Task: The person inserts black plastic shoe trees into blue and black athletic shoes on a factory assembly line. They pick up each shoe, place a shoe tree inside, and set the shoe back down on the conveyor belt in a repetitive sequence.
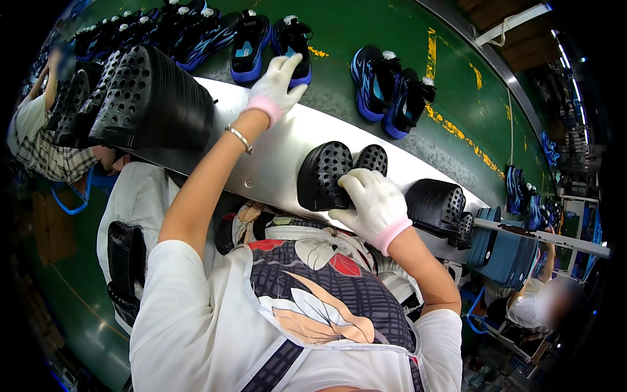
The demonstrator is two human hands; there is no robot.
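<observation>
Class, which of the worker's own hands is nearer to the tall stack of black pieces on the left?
Left. The left hand is to the right of the stack, apart from it, by a shoe. The right hand is farther right, at a smaller black piece.

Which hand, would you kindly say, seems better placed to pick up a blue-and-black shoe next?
Probably the left hand: it is extended right at a blue-and-black shoe, while the right hand is at a black perforated piece on the metal ledge.
</observation>
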